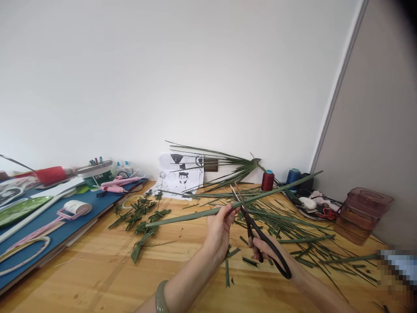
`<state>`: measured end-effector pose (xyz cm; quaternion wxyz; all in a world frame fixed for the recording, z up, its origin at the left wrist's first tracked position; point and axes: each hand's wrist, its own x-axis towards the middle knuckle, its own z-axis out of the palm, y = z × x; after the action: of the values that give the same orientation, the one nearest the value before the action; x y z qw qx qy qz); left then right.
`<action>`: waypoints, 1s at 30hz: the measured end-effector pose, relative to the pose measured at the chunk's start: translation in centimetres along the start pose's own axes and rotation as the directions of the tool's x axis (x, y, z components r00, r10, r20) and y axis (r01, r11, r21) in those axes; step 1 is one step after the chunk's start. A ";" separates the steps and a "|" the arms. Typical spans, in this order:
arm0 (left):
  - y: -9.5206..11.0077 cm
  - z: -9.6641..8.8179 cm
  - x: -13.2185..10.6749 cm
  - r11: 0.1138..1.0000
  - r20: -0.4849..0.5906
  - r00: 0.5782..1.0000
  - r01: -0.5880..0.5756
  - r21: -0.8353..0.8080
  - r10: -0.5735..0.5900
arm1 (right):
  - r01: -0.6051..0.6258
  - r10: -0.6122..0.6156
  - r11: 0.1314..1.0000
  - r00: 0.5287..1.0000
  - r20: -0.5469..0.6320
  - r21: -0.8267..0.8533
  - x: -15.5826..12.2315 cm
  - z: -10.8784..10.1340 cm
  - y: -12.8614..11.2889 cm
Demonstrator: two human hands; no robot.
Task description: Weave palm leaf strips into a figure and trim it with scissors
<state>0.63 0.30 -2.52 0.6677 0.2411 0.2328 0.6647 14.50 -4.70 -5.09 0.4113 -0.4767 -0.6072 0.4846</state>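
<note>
My left hand [219, 228] pinches a long green palm leaf strip [195, 214] and holds it level above the wooden table [97, 269]. A jade bangle sits on that wrist. My right hand [265, 251] grips black scissors [257, 230] by the handles. Their blades are parted around the strip just right of my left fingers. The strip runs on rightward past the blades toward the thread spools.
Cut green strips [293, 237] litter the table right of my hands, small woven leaf pieces [140, 217] lie left. A palm frond [228, 167], printed sheet [179, 176], red spool [267, 180], blue spool [293, 176], brown plastic box [365, 213] and blue mat [65, 226] with tools surround them.
</note>
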 end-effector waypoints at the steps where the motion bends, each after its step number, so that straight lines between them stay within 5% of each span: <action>1: 0.0 0.0 0.0 1.000 0.001 1.000 -0.002 0.003 0.002 | 0.001 -0.001 1.000 1.000 0.008 -0.016 0.1 0.0 0.0; 18: 0.2 0.1 -0.3 0.995 -0.067 0.994 0.092 0.034 -0.090 | 0.053 -0.038 0.988 0.994 0.102 -0.145 0.0 -0.1 -0.6; 30: 0.9 0.1 0.2 0.991 -0.074 0.990 0.122 0.052 -0.119 | 0.072 -0.065 0.989 0.996 0.057 -0.130 0.8 -0.9 0.7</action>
<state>0.01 0.51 -1.83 0.6911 0.2217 0.2889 0.6244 15.32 -3.66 -5.55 0.3789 -0.4689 -0.6646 0.4415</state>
